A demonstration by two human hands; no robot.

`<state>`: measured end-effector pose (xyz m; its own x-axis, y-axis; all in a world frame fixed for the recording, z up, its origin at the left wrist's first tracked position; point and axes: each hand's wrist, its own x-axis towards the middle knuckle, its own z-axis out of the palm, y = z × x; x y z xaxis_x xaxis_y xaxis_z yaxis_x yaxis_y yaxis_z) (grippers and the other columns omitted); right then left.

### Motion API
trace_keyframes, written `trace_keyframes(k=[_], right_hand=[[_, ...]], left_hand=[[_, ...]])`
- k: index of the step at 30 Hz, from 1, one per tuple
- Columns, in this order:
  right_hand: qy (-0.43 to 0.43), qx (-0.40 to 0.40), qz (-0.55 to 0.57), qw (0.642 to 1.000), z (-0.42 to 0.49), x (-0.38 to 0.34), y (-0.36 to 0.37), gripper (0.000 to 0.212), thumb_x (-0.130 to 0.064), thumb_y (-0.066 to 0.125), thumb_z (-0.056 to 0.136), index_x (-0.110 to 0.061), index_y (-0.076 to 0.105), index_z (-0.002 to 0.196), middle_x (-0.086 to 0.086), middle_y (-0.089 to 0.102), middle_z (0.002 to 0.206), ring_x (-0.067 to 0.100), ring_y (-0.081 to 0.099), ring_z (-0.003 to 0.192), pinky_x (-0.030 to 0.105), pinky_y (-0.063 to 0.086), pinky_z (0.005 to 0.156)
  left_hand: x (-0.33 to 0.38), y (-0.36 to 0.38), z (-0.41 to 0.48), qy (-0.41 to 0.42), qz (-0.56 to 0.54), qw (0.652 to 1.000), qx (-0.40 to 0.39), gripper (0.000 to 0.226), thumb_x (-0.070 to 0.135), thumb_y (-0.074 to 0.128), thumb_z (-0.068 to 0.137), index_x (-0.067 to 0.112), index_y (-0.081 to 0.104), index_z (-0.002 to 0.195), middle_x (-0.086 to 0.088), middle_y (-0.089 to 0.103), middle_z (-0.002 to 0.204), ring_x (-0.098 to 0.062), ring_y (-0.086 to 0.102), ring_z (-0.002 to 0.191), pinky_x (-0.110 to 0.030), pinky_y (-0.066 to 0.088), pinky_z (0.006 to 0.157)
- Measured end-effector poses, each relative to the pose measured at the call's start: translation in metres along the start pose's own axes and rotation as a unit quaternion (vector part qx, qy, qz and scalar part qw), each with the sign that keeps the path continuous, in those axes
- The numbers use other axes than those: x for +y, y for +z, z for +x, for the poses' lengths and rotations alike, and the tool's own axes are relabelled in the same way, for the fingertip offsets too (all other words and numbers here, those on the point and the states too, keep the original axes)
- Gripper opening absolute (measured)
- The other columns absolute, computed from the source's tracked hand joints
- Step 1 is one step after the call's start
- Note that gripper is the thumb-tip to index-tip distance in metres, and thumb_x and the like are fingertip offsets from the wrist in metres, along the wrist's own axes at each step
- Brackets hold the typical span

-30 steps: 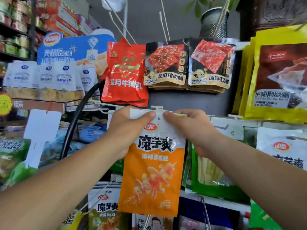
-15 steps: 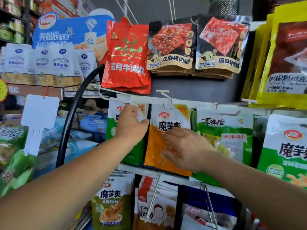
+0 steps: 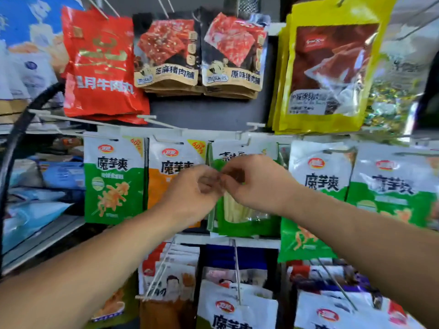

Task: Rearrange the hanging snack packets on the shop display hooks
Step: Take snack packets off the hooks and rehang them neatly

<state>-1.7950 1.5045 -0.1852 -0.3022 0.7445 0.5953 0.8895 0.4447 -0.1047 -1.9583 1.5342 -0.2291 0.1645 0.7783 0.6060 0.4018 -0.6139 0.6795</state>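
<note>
Middle row, on white hooks (image 3: 255, 124): green-and-white packet (image 3: 114, 181), orange packet (image 3: 164, 169) just beside it, then a windowed green packet (image 3: 244, 225). The left hand (image 3: 190, 195) and right hand (image 3: 255, 184) meet in front of the orange and green packets, fingers curled, fingertips touching one another; blur hides whether anything is pinched between them. Upper row: red packet (image 3: 99, 67), two dark meat packets (image 3: 166, 51) side by side, yellow packet (image 3: 327, 67) at right. Lower row: white packet (image 3: 235, 309) on a wire hook (image 3: 236, 269), partly hidden by forearms

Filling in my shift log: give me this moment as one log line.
hands: left hand and right hand fingertips meeting, fingers curled | position: in front of orange packet and green packet | held: cannot tell, blurred
</note>
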Motion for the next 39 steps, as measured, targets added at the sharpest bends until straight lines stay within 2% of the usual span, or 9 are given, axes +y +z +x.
trace_keyframes(k=[3,9,15,19,24,28,31,34,39], right_hand=[[0.011,-0.006,-0.092,0.996,-0.040,0.033,-0.037,0.029,-0.049,0.056,0.094,-0.028,0.076,0.098,-0.003,0.078,0.092,0.025,0.072,0.095,0.038,0.060,0.078],[0.080,0.057,-0.095,0.991,-0.111,0.116,-0.087,0.019,-0.050,0.059,0.095,-0.038,0.069,0.085,-0.012,0.071,0.078,0.020,0.071,0.083,0.038,0.059,0.072],[0.145,0.124,-0.082,0.978,-0.131,0.190,-0.091,0.043,-0.044,0.067,0.094,-0.021,0.067,0.131,0.005,0.065,0.127,0.027,0.066,0.110,0.047,0.057,0.089],[0.164,0.236,-0.137,0.948,-0.132,0.217,-0.097,0.025,-0.029,0.072,0.092,-0.013,0.068,0.111,0.010,0.067,0.118,0.039,0.059,0.115,0.048,0.053,0.081],[0.160,0.280,-0.121,0.939,-0.136,0.219,-0.084,0.030,-0.038,0.073,0.091,-0.017,0.055,0.078,-0.001,0.059,0.081,0.029,0.055,0.078,0.035,0.036,0.060],[0.290,0.312,-0.059,0.903,-0.139,0.242,-0.103,0.033,-0.041,0.074,0.089,-0.016,0.058,0.104,0.005,0.055,0.117,0.032,0.056,0.110,0.038,0.041,0.077],[0.350,0.273,0.090,0.892,-0.136,0.250,-0.113,0.061,-0.046,0.081,0.084,-0.015,0.054,0.129,0.006,0.055,0.130,0.026,0.059,0.108,0.042,0.051,0.089],[0.353,0.235,0.160,0.891,-0.128,0.250,-0.119,0.081,-0.049,0.085,0.081,-0.014,0.049,0.145,0.005,0.063,0.126,0.027,0.065,0.108,0.044,0.056,0.090],[0.361,0.214,0.063,0.905,-0.115,0.253,-0.129,0.096,-0.052,0.085,0.080,-0.017,0.040,0.157,0.012,0.042,0.157,0.034,0.047,0.140,0.050,0.044,0.112]], left_hand=[[0.026,0.046,0.002,0.008,-0.016,0.999,-0.039,0.016,0.003,0.069,0.093,0.008,0.072,0.108,-0.001,0.073,0.095,0.005,0.065,0.071,-0.006,0.049,0.065],[0.067,0.123,0.011,0.058,-0.011,0.998,-0.022,0.016,0.015,0.076,0.089,0.026,0.068,0.098,0.006,0.071,0.091,-0.007,0.068,0.080,-0.020,0.055,0.071],[0.084,0.137,0.034,0.006,0.017,0.993,0.118,0.046,0.027,0.087,0.077,0.020,0.054,0.109,-0.003,0.060,0.112,-0.020,0.062,0.095,-0.036,0.054,0.083],[0.093,0.140,0.043,-0.069,-0.103,0.991,0.045,0.040,0.018,0.086,0.082,0.015,0.062,0.113,-0.002,0.074,0.103,-0.017,0.072,0.090,-0.030,0.058,0.075],[0.111,0.146,0.051,-0.008,-0.102,0.993,0.063,0.018,0.017,0.084,0.084,0.019,0.065,0.083,0.007,0.067,0.074,0.009,0.062,0.056,-0.009,0.043,0.048],[0.109,0.146,0.055,0.024,-0.048,0.995,0.089,0.024,0.017,0.086,0.080,0.017,0.067,0.094,0.003,0.071,0.081,-0.012,0.069,0.071,-0.028,0.056,0.063],[0.101,0.143,0.057,0.039,-0.033,0.994,0.094,0.017,0.014,0.086,0.079,0.015,0.075,0.092,-0.002,0.077,0.081,-0.029,0.074,0.078,-0.046,0.062,0.072],[0.100,0.138,0.058,0.088,0.025,0.989,0.117,0.015,0.014,0.088,0.076,0.012,0.074,0.081,0.004,0.064,0.071,-0.018,0.061,0.064,-0.032,0.048,0.063],[0.116,0.127,0.056,0.125,0.069,0.984,0.105,0.025,0.013,0.088,0.077,0.019,0.065,0.067,0.006,0.057,0.067,-0.008,0.052,0.059,-0.026,0.038,0.059]])
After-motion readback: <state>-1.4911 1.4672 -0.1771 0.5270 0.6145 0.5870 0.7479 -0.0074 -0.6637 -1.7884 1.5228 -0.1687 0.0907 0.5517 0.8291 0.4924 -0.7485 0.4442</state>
